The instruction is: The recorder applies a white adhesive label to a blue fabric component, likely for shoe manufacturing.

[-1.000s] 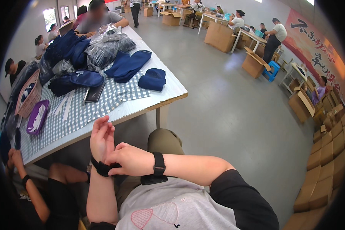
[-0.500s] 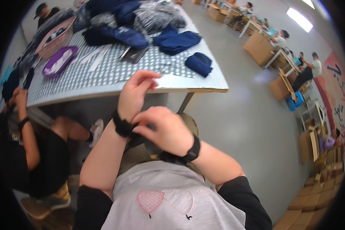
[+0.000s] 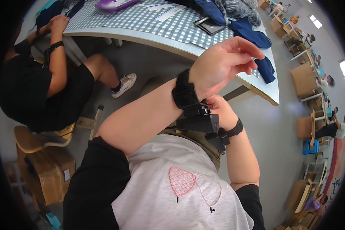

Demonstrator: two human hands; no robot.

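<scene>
My left hand (image 3: 228, 63) is raised palm-inward over the table's near edge, with loosely bent fingers and nothing held. A black wrist strap (image 3: 184, 92) circles that wrist, and a black wrist device (image 3: 203, 119) hangs on its underside. Lower down, my right hand (image 3: 224, 115) is curled against this device; some of its fingertips are hidden behind it. Another black strap with a small box (image 3: 218, 140) sits on my right wrist. Beyond my left hand, a rolled navy cloth (image 3: 267, 69) lies at the table's corner.
A checked cloth (image 3: 149, 25) covers much of the table (image 3: 149, 43). On it lie a purple basket (image 3: 113, 4), a dark flat case (image 3: 209, 26) and navy garments (image 3: 246, 32). At left sits a person (image 3: 30, 88) in black, near a cardboard box (image 3: 50, 176). Other people work at far tables.
The view has swung, so the table now sits higher and farther right. My left forearm has turned across my body, bringing the device under its wrist into sight. My right hand stays at that wrist.
</scene>
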